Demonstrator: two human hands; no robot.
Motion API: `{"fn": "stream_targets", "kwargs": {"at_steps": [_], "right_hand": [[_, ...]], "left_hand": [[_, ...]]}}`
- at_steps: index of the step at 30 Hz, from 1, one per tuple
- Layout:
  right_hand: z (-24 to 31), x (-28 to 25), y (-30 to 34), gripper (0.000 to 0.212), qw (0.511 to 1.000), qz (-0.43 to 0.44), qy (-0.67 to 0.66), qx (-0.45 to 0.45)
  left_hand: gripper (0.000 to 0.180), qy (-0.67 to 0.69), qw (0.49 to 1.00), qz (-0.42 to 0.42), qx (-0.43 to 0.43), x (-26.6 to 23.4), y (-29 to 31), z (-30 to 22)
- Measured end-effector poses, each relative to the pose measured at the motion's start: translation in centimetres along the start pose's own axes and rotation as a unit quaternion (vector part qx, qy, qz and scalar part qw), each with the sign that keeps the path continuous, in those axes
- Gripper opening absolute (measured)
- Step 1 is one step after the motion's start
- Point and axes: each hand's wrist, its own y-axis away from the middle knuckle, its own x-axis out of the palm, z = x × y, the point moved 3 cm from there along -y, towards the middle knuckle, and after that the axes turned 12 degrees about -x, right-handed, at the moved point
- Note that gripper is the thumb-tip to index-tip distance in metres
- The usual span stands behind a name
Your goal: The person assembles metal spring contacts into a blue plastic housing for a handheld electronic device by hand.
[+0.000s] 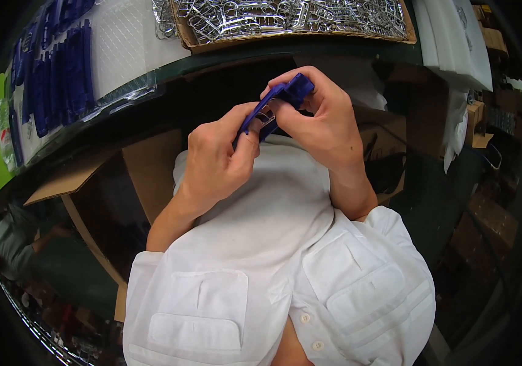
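In front of my chest, both hands hold a long, narrow blue plastic piece that tilts up to the right. A bit of shiny metal shows inside its channel, partly covered by my thumbs. My left hand pinches the lower end, with the thumb laid over the channel. Around the upper, blockier end, my right hand curls its fingers, its thumb pressed into the middle. Behind the hands, on the bench, bent metal wire parts fill a shallow cardboard tray.
Several similar blue pieces lie on clear plastic sheeting at far left. White foam sheets stand at the bench's right. An open cardboard box is below left, another cardboard box to the right. Another person is at far left.
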Motion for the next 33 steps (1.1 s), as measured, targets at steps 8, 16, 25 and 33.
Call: {"fn": "stream_targets", "kwargs": {"at_steps": [8,16,25,33], "right_hand": [[-0.3,0.3,-0.5,0.022,0.996,-0.020,0.080,-0.029],[-2.0,1.0,-1.4,0.020,0.998,-0.022,0.056,-0.032],[-1.2,0.8,-1.5,0.024,1.000,-0.015,-0.021,0.010],[-0.2,0.6,-0.6,0.030,0.999,-0.012,-0.032,0.027]], "left_hand": [[0.012,-0.076,0.995,-0.058,0.028,0.0,-0.9,1.0],[0.008,-0.057,0.997,-0.059,-0.003,-0.2,-1.4,1.4],[0.024,0.174,0.975,0.101,-0.091,-0.8,-0.9,2.2],[0.033,0.244,0.954,0.142,-0.098,-0.8,-0.2,2.4]]}}
